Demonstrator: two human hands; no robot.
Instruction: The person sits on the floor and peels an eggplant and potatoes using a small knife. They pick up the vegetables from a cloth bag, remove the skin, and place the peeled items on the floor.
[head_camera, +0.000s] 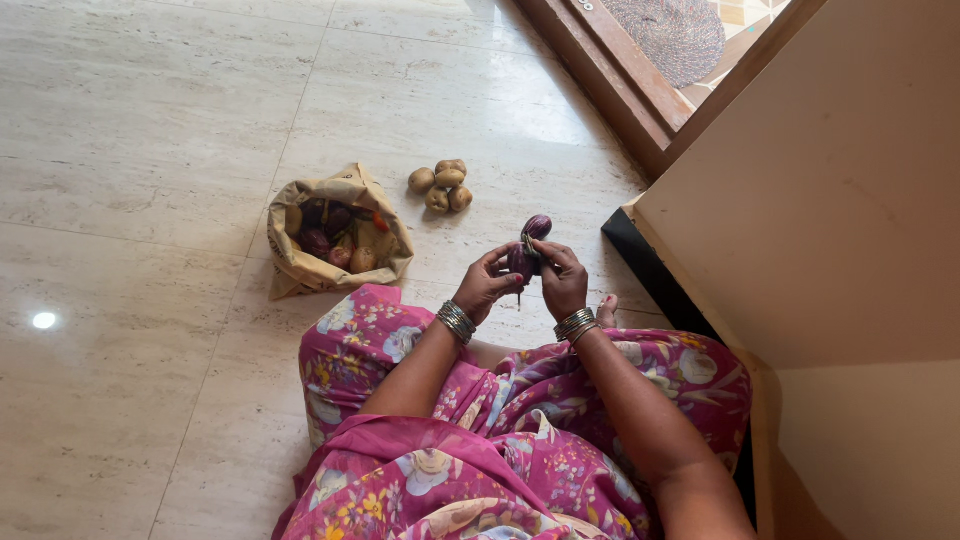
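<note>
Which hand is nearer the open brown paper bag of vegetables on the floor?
Left. The left hand is just right of the brown paper bag; the right hand sits farther right, both gripping the purple eggplants.

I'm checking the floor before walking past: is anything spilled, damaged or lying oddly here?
Nothing looks spilled or damaged. Four potatoes lie in a loose cluster on the bare floor, outside the open paper bag of vegetables. Both hands, left hand and right hand, hold purple eggplants above the lap.
</note>
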